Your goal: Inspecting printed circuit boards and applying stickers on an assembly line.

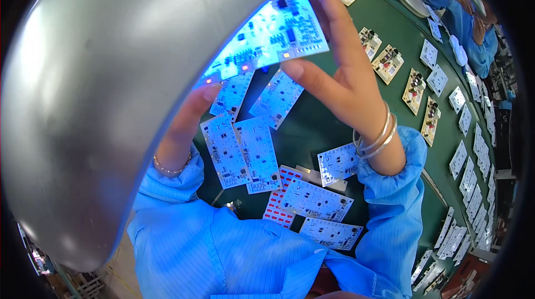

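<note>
A white circuit board (304, 25), lit bright blue, is held up in both hands beneath a large silver lamp shade (128, 59). My right hand (348, 65) grips its right end, thumb at the lower edge and fingers behind the far corner. The thumb of my left hand (186, 112) presses at its lower left edge; the shade hides the other left fingers and the board's left part. A few small orange-lit spots show along the board's lower edge. Below lie several similar white boards, one (257, 151) overlapping another (224, 148).
More white boards, such as one (317, 199) near my body, lie by a sheet with red arrows (276, 210). Tan boards with black components (414, 92) line the green table (390, 148). Rows of white boards (471, 187) run along the right. Another person in blue (468, 32) sits at far right.
</note>
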Available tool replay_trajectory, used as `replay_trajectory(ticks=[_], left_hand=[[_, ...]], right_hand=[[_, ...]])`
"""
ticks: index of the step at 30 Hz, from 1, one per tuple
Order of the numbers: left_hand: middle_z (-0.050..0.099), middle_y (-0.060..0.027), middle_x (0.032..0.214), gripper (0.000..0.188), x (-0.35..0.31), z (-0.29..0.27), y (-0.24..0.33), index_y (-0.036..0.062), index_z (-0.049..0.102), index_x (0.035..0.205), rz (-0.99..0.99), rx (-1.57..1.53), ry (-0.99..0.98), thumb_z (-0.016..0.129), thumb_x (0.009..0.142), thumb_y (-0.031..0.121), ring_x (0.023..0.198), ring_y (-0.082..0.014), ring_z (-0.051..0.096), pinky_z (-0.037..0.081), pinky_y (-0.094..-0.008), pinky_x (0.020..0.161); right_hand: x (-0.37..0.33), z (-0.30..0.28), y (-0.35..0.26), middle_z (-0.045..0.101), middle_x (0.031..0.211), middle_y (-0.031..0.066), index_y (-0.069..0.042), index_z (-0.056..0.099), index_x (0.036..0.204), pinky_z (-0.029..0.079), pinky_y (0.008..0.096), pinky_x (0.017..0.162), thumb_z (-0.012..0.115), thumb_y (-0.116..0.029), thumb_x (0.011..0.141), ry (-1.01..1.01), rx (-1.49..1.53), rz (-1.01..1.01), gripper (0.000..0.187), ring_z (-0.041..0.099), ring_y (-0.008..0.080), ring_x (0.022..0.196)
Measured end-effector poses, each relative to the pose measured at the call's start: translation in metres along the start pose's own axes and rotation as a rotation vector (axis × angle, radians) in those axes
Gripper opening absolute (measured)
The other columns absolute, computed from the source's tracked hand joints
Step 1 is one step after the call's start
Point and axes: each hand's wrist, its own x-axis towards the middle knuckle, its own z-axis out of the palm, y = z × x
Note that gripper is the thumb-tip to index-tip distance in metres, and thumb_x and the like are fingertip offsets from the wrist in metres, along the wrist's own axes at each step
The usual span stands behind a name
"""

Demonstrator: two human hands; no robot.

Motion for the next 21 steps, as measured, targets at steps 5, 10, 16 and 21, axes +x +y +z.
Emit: replay_trajectory(ticks=[5,10,16,21], left_hand=[[0.045,-0.0234,0.110,0.078,0.011,-0.010,0.020,0.0014,0.015,0.124,0.115,-0.071,0.036,0.064,0.067,0.021,0.105,-0.0294,0.045,0.036,-0.0392,0.090],[0.043,-0.0231,0.113,0.078,0.008,0.003,0.022,0.0045,0.013,0.126,0.120,0.197,0.125,0.064,0.067,0.017,0.106,-0.0301,0.045,0.034,-0.0402,0.091],[0.042,-0.0231,0.113,0.084,0.011,0.006,0.024,0.0086,0.008,0.128,0.290,0.189,-0.029,0.065,0.067,0.013,0.106,-0.0311,0.045,0.035,-0.0410,0.089],[0.042,-0.0229,0.112,0.088,0.012,-0.021,0.006,0.0088,0.005,0.128,0.418,0.254,-0.132,0.067,0.065,0.007,0.105,-0.0315,0.045,0.036,-0.0411,0.088]], right_hand=[[0.023,0.011,0.004,0.034,0.128,0.0141,-0.001,0.027,0.127,0.022,0.0334,0.098,0.062,-0.018,0.075,-0.028,0.036,-0.094,0.065,0.030,0.0231,0.120],[0.019,0.010,0.006,0.037,0.127,0.0129,0.000,0.028,0.127,0.023,0.0327,0.098,0.063,-0.015,0.072,-0.048,-0.038,-0.040,0.067,0.030,0.0214,0.119],[0.013,0.008,0.009,0.036,0.127,0.0130,0.001,0.027,0.127,0.024,0.0321,0.098,0.064,-0.011,0.069,-0.028,-0.018,-0.056,0.070,0.030,0.0206,0.120],[0.008,0.004,0.006,0.037,0.126,0.0119,0.001,0.029,0.126,0.026,0.0315,0.096,0.063,-0.010,0.069,-0.031,-0.079,-0.018,0.067,0.033,0.0202,0.117]])
